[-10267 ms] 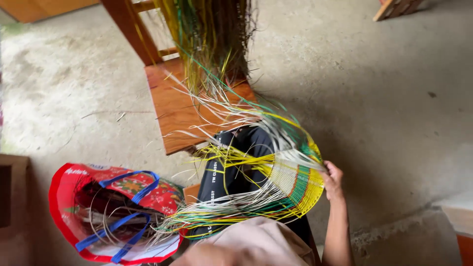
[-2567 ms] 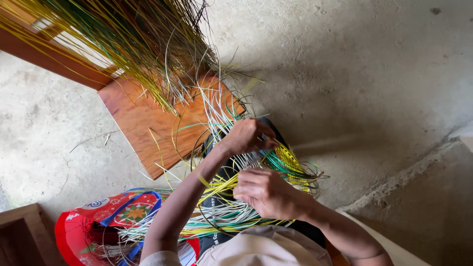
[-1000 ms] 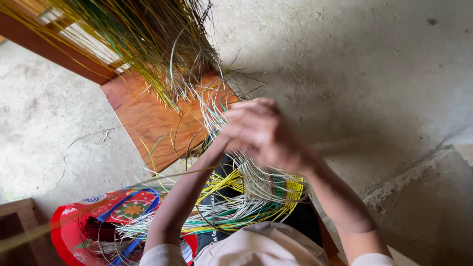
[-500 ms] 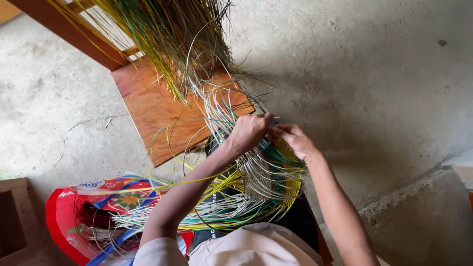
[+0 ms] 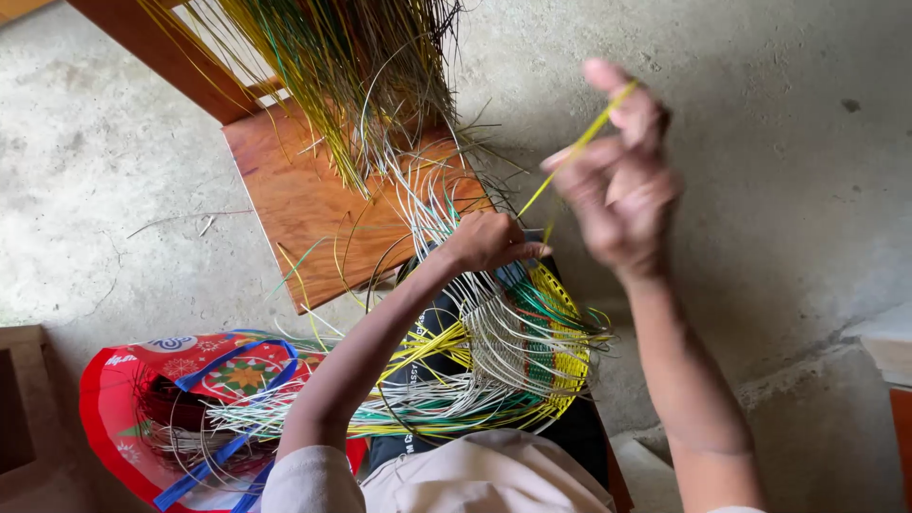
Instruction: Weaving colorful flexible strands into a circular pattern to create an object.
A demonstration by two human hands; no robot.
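A round woven piece (image 5: 532, 347) of yellow, green and pale strips lies on my lap, with many loose strip ends fanning out to the left. My left hand (image 5: 489, 242) presses on its upper edge, fingers pinched on the weave. My right hand (image 5: 617, 171) is raised above it, blurred, with a thin yellow strip (image 5: 570, 157) pinched between its fingers. The strip runs down from that hand toward the weave.
A wooden chair seat (image 5: 313, 204) stands ahead of me, with a bundle of green and yellow strips (image 5: 342, 66) hanging over it. A red patterned bag with blue handles (image 5: 180, 399) sits on the concrete floor at my left. A concrete step (image 5: 855, 380) lies at the right.
My right hand has lifted from the weave up and to the right, drawing the yellow strip with it. My left hand has stayed on the weave's edge.
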